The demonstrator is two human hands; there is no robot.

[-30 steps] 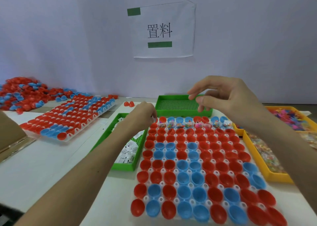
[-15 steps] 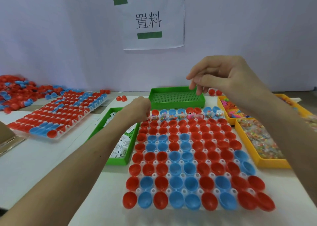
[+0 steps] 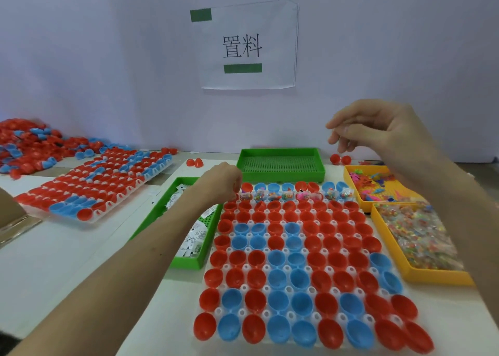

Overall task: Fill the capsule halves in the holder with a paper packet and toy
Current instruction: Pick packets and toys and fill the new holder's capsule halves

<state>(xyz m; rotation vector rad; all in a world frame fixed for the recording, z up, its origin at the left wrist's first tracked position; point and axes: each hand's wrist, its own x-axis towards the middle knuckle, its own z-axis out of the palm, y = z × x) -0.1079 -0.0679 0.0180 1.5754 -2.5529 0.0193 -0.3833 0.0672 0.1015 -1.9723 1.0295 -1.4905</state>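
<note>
A: How far is the filling?
B: In the holder [image 3: 244, 267], frame centre, only one upper row of capsule halves [image 3: 313, 243] has toys [image 3: 302, 195]; the lower rows are empty.
A: Around it?
B: Toy tray [image 3: 432, 277] at right, packet tray [image 3: 186, 262] at left; nothing blocks. The left hand [image 3: 220, 183] curls at that row, the right hand [image 3: 378, 131] curls at upper right; what they hold I cannot tell.

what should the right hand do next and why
Probably lower the right hand to the yellow plastic tray of bagged toys and pinch one: its fingers look empty, and only one far row of the white capsule holder holds toys.
</note>
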